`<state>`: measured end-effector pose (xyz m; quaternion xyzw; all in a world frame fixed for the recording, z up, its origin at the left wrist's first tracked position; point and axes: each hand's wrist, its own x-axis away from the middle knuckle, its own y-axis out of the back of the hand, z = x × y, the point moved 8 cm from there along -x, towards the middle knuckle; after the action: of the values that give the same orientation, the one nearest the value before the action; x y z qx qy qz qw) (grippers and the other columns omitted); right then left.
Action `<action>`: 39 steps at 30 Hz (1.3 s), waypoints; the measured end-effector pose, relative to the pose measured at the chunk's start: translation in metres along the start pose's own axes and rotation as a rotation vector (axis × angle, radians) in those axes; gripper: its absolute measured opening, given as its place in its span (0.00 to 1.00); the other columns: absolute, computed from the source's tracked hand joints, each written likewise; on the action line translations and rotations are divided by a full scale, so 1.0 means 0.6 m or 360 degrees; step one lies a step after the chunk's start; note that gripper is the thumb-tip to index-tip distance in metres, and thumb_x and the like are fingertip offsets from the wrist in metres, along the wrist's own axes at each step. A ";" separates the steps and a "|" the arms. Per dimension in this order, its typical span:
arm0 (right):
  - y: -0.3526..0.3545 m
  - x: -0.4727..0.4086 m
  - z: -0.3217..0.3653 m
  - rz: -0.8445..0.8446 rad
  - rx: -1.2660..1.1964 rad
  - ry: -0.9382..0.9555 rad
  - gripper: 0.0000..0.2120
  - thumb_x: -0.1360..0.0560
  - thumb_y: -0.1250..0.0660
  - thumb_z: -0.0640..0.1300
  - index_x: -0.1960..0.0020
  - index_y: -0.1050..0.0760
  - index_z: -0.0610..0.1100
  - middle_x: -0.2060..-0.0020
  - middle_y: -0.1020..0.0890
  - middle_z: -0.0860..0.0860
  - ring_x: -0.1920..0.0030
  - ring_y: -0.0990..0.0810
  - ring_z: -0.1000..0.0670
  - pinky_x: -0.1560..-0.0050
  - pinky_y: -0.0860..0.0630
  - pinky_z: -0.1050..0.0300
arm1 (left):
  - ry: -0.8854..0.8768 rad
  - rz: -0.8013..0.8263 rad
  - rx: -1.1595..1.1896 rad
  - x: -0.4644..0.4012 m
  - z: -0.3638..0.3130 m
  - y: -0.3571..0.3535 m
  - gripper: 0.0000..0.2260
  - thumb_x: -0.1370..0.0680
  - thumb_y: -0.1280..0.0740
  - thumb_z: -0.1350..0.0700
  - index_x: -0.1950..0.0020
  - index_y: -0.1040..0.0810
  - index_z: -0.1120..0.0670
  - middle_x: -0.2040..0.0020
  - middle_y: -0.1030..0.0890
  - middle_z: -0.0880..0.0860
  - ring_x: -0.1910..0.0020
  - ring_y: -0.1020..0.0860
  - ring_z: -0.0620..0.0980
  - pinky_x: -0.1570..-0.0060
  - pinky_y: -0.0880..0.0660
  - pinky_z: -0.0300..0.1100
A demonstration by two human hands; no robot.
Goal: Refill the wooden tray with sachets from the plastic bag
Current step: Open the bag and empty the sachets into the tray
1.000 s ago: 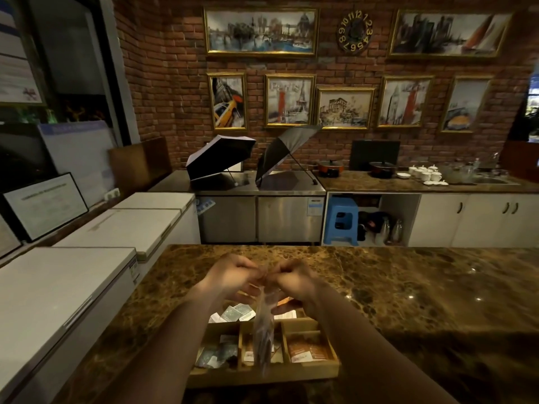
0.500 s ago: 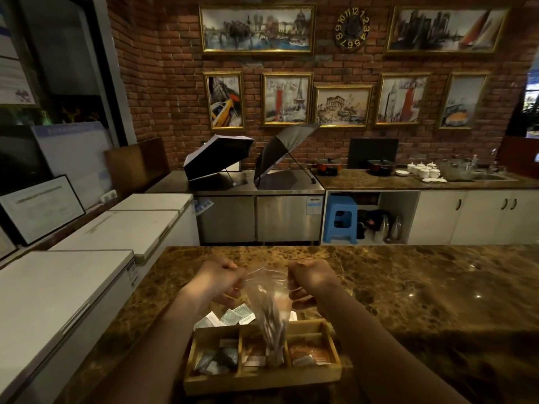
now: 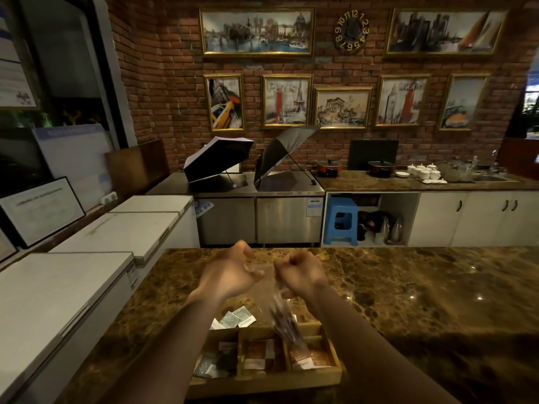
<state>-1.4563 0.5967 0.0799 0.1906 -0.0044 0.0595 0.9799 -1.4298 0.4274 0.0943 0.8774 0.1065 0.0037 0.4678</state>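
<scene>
Two hands raised: right hand (image 3: 297,275) fisted on plastic bag (image 3: 284,319), left hand (image 3: 230,275) spread.

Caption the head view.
Right hand grips clear plastic bag above compartmented wooden tray; left hand open beside it.

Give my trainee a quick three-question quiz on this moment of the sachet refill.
1. True or false: the left hand grips the plastic bag.
2. The bag hangs over which part of the wooden tray? A left, B right.
3. What lies on the counter just behind the tray?

Key: 1 false, it is open beside the bag, which the right hand holds. 2 B. 3 loose pale sachets.
</scene>
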 end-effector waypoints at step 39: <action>-0.071 0.024 -0.164 0.0890 -0.1000 -0.0392 0.34 0.43 0.19 0.58 0.44 0.18 0.38 0.47 0.15 0.40 0.51 0.17 0.39 0.53 0.19 0.46 | -0.0375 -0.0078 0.0776 -0.002 -0.026 0.087 0.08 0.22 0.28 0.58 0.47 0.18 0.46 0.61 0.15 0.52 0.60 0.17 0.47 0.64 0.23 0.29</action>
<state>-1.4384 0.5957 -0.0268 -0.1197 -0.1905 0.2953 0.9285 -1.4229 0.4121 0.1461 0.9557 0.0701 -0.1355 0.2518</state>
